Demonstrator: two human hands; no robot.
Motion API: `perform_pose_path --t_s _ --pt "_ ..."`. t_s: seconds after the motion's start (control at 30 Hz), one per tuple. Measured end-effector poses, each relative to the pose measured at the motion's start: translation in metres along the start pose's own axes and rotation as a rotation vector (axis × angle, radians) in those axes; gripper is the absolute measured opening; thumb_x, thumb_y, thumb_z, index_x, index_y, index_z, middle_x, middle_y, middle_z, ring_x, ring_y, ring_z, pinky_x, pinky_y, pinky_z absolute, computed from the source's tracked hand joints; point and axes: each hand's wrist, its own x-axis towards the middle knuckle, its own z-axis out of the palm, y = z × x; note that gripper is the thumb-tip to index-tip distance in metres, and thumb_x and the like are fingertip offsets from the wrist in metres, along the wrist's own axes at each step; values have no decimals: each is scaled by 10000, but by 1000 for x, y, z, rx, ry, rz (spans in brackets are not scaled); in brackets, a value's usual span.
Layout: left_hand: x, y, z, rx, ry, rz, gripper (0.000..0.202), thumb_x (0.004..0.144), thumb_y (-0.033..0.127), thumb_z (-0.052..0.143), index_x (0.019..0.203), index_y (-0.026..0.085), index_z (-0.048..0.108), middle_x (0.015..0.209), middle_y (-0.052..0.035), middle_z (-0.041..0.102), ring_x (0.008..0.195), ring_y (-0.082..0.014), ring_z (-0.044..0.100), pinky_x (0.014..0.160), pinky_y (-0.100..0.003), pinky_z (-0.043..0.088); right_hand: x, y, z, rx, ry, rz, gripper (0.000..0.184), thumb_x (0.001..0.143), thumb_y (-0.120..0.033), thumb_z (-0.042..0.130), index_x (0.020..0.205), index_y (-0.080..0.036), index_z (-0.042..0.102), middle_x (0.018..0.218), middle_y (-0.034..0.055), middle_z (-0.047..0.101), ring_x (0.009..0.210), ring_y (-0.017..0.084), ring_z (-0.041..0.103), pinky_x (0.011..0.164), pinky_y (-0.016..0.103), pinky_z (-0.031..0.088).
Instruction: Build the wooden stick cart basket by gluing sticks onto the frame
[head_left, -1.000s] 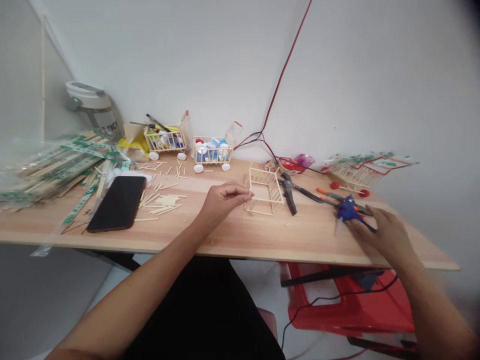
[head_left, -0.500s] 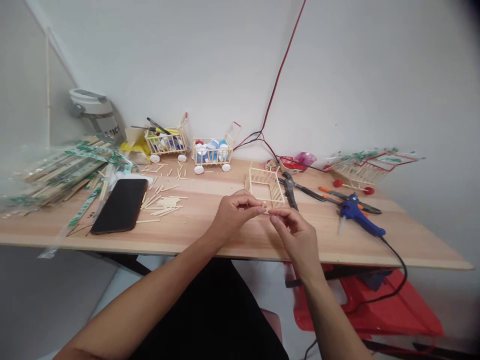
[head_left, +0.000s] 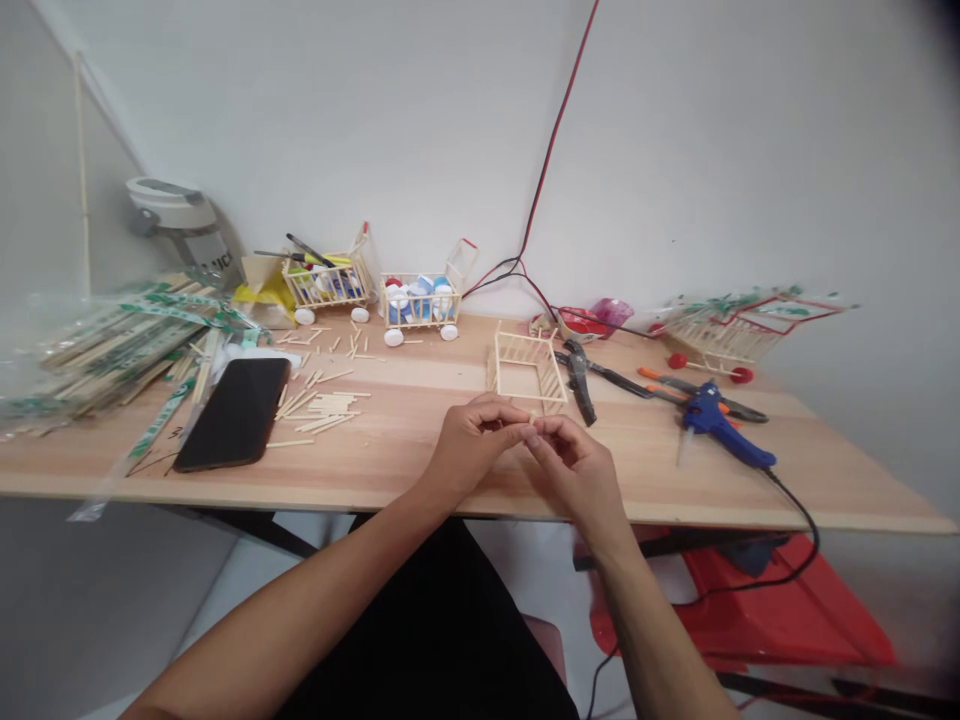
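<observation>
My left hand (head_left: 472, 440) and my right hand (head_left: 574, 465) meet over the front middle of the wooden table (head_left: 420, 470). Both pinch a small wooden stick piece (head_left: 531, 421) between their fingertips. Just behind them lies an open frame of wooden sticks (head_left: 525, 368). A blue glue gun (head_left: 718, 425) rests on the table to the right, apart from my hands.
A black phone (head_left: 234, 412) and loose cut sticks (head_left: 322, 408) lie at left, beside packets of sticks (head_left: 112, 345). Two small stick carts (head_left: 375, 290) stand by the wall. Pliers (head_left: 579, 378) and cutters (head_left: 690, 390) lie right of the frame. A red stool (head_left: 757, 610) stands under the table.
My right hand let go of the glue gun and came left to meet my left hand. Both hands drew slightly nearer to me with the stick piece.
</observation>
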Motion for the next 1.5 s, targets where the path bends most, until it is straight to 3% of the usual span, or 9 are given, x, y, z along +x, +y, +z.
perform_pose_path --t_s 0.17,0.33,0.47,0.57,0.67,0.83,1.07,1.33,1.5 --pt "-3 0 -2 42 -15 28 73 733 231 768 715 164 746 745 -19 645 733 -124 576 676 -247 427 -1 5 3 1 -15 14 285 804 -477 663 857 -197 661 769 21 643 651 136 531 580 259 409" --pt "2 10 -13 210 7 25 168 785 249 724 932 171 747 821 -25 668 722 -124 581 670 -250 451 4 6 -2 -126 49 -25 232 833 -424 636 871 -197 663 812 13 662 582 107 476 555 252 373" --pt "20 23 -29 528 27 232 179 852 145 606 980 167 730 1000 -65 665 906 -162 605 796 -293 474 10 10 -4 -299 98 -74 206 845 -396 616 871 -198 668 818 8 665 556 103 447 569 258 372" --pt "36 24 -39 756 -141 373 189 858 131 590 987 168 723 1092 -86 664 1069 -213 582 958 -382 437 12 14 0 -333 110 -108 182 855 -364 595 879 -198 666 875 23 680 630 124 511 632 267 405" --pt "47 18 -45 869 -350 466 236 876 182 595 1096 147 674 1181 -108 665 1136 -247 568 1007 -433 402 12 16 3 -335 104 -79 183 862 -360 572 868 -197 657 834 18 679 641 133 533 638 267 411" --pt "56 9 -50 892 -504 500 267 880 190 582 1143 156 615 1178 -111 661 1154 -262 542 1005 -434 411 14 13 4 -412 86 -101 195 861 -355 541 859 -198 657 779 17 670 618 140 533 630 272 411" --pt "69 8 -49 817 -573 481 54 887 156 557 911 149 604 1000 -106 657 879 -191 591 789 -307 467 18 14 5 -446 146 -160 220 867 -363 521 867 -195 663 820 43 680 675 159 566 682 285 435" --pt "69 16 -42 772 -526 435 78 891 194 568 841 154 613 910 -65 645 775 -152 580 724 -270 446 19 13 5 -450 131 -136 192 891 -345 517 867 -206 648 824 25 684 685 156 567 695 283 426" --pt "73 26 -37 768 -443 409 49 854 187 613 833 155 644 868 -54 656 768 -153 580 724 -273 448 22 8 5 -474 190 -176 173 892 -325 513 864 -201 630 818 35 665 715 164 569 710 292 424"
